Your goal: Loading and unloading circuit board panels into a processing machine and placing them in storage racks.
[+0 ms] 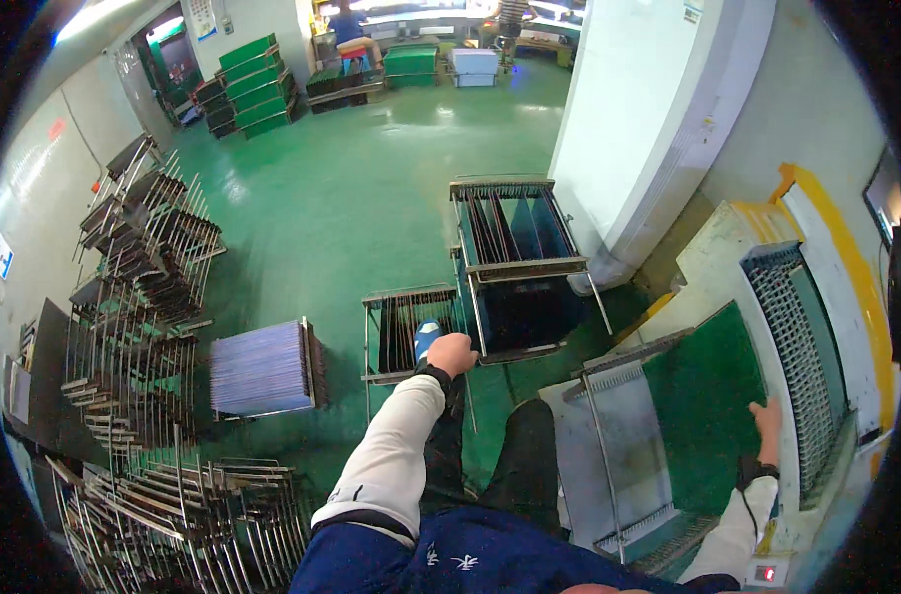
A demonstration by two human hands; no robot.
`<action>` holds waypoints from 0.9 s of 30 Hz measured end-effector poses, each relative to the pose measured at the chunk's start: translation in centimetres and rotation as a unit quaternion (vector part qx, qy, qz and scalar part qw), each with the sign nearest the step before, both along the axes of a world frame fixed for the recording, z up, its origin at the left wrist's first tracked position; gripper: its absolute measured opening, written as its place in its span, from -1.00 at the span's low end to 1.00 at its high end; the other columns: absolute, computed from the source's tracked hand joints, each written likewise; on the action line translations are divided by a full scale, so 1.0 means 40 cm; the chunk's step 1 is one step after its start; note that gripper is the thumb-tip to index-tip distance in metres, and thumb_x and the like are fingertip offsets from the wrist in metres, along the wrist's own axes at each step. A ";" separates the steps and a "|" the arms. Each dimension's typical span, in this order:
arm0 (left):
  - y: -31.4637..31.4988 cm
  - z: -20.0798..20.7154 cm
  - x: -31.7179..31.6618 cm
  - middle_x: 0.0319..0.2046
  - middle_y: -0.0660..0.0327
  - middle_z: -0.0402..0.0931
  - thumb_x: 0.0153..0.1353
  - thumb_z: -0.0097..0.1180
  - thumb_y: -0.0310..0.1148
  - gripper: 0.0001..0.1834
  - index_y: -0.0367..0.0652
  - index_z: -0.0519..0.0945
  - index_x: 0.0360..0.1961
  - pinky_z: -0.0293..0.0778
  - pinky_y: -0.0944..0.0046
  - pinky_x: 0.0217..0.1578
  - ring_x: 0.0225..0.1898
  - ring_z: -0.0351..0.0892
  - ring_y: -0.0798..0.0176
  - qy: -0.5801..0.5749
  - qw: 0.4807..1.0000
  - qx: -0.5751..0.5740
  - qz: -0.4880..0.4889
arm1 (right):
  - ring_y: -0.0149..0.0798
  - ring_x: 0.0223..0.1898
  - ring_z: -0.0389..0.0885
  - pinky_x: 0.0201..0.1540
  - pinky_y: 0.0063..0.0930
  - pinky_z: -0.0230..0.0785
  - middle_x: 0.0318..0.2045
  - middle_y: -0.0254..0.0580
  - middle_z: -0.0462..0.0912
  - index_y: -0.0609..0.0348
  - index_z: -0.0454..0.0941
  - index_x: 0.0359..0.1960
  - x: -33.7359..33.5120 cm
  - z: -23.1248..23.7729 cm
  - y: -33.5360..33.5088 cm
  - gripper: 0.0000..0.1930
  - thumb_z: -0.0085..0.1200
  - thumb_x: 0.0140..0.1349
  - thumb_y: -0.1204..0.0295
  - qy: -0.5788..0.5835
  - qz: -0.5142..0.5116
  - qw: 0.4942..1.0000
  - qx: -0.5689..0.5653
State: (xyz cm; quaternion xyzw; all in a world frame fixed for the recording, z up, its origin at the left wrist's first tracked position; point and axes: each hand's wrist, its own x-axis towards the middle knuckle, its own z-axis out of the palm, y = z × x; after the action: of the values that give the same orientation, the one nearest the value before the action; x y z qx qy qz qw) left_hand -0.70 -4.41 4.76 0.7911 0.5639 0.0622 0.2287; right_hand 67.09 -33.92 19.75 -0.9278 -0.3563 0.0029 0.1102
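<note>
My left hand [452, 354] is closed, knuckles up, beside the near corner of a metal rack [528, 265] that holds dark panels upright. Whether it grips anything is hidden from this angle. Below it a lower slotted rack [411, 332] stands on the floor, and a blue-and-white shoe shows there. On my right, a large green panel [713, 391] leans in a metal rack [601, 450] next to a pale sheet [614, 436]. My right hand [765, 421] has its fingers bent at the panel's right edge, close to the machine.
A machine with a row of rollers [797, 346] stands at the right. Stacked empty racks [144, 238] line the left wall, with more racks [193, 525] at lower left. A rack of lilac panels [262, 368] sits on the green floor. A white pillar [629, 129] rises ahead.
</note>
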 end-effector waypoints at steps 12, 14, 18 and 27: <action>0.003 0.010 0.003 -0.35 -0.06 0.62 -0.01 0.16 -0.12 -0.64 -0.25 0.66 -0.41 0.52 -0.04 -0.19 -0.23 0.61 -0.13 0.005 1.000 0.011 -0.020 | -0.27 -0.30 0.54 -0.17 -0.33 0.40 -0.25 -0.20 0.63 0.32 0.55 -0.08 -0.009 0.473 -0.187 -0.65 0.18 0.09 0.44 0.105 0.064 0.968 0.217; 0.009 0.013 0.006 -0.35 -0.07 0.62 0.00 0.15 -0.11 -0.62 -0.26 0.66 -0.40 0.51 -0.05 -0.19 -0.24 0.60 -0.14 0.001 1.000 -0.004 -0.021 | -0.29 -0.28 0.57 -0.16 -0.32 0.44 -0.23 -0.25 0.63 0.26 0.52 -0.01 -0.085 0.528 -0.225 -0.65 0.15 0.18 0.38 0.211 0.029 0.918 0.334; 0.004 0.018 0.002 -0.34 -0.09 0.61 0.02 0.12 -0.10 -0.61 -0.27 0.66 -0.39 0.51 -0.05 -0.20 -0.25 0.60 -0.15 0.021 0.998 0.029 -0.047 | -0.30 -0.16 0.57 -0.07 -0.33 0.43 -0.11 -0.23 0.61 0.22 0.49 0.05 -0.362 0.531 -0.214 -0.59 0.15 0.23 0.27 0.303 0.010 0.769 0.563; 0.028 -0.044 0.006 -0.42 0.01 0.64 0.01 0.18 -0.03 -0.61 -0.17 0.68 -0.38 0.53 0.02 -0.24 -0.31 0.63 -0.09 0.008 0.998 0.044 -0.053 | -0.26 -0.23 0.56 -0.16 -0.42 0.48 -0.24 -0.19 0.60 0.13 0.48 -0.19 -0.097 0.297 -0.289 -0.87 0.10 0.24 0.51 0.512 0.009 0.553 0.657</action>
State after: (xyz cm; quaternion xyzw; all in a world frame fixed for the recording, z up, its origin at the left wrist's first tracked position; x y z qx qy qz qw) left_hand -0.46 -3.30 2.98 0.8294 0.5199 0.0683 0.1925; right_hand 63.20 -45.47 31.64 -0.4357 -0.1508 0.2439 0.8532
